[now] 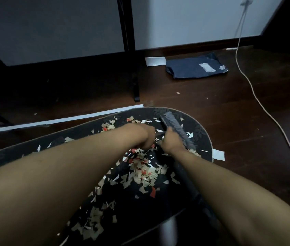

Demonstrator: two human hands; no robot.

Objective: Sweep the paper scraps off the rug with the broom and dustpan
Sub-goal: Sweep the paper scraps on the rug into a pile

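Mid-sweep: right hand point(171, 141) gripping broom point(177, 129) at rug's point(201, 132) far edge, left hand's point(147, 137) grip unclear, scraps point(140, 167) strewn nearer, dustpan unseen; next, drag bristles inward.

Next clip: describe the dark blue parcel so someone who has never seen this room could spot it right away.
Start at the white wall at the back and drop to the dark wood floor below it. The parcel lies flat there, beyond the rug. It is the only dark blue bag, with a white label on top.
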